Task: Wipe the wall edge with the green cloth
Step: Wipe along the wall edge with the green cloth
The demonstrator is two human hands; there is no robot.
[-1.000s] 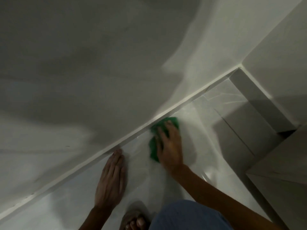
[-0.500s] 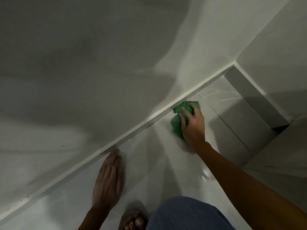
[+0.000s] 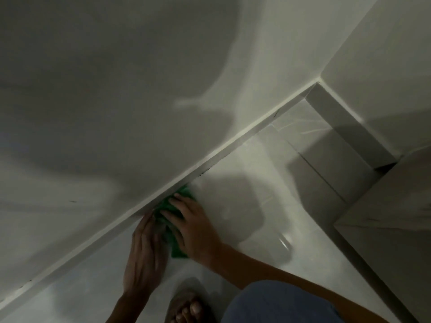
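Observation:
The wall edge (image 3: 233, 145) is a pale skirting strip running diagonally from lower left to upper right, where the white wall meets the glossy floor. A crumpled green cloth (image 3: 170, 213) lies on the floor against that strip. My right hand (image 3: 196, 227) presses flat on the cloth, fingers pointing at the skirting. My left hand (image 3: 144, 255) rests flat on the floor just left of the cloth, fingers together, its fingertips touching the cloth's left side and the skirting.
A dark mark (image 3: 210, 169) shows along the skirting's base to the right of the cloth. Pale furniture or a step (image 3: 384, 220) juts in at the right. My foot (image 3: 186, 306) and knee (image 3: 279, 304) are at the bottom.
My right hand has dragged the cloth down-left along the skirting, from far right to beside my left hand. The left hand has stayed planted on the floor.

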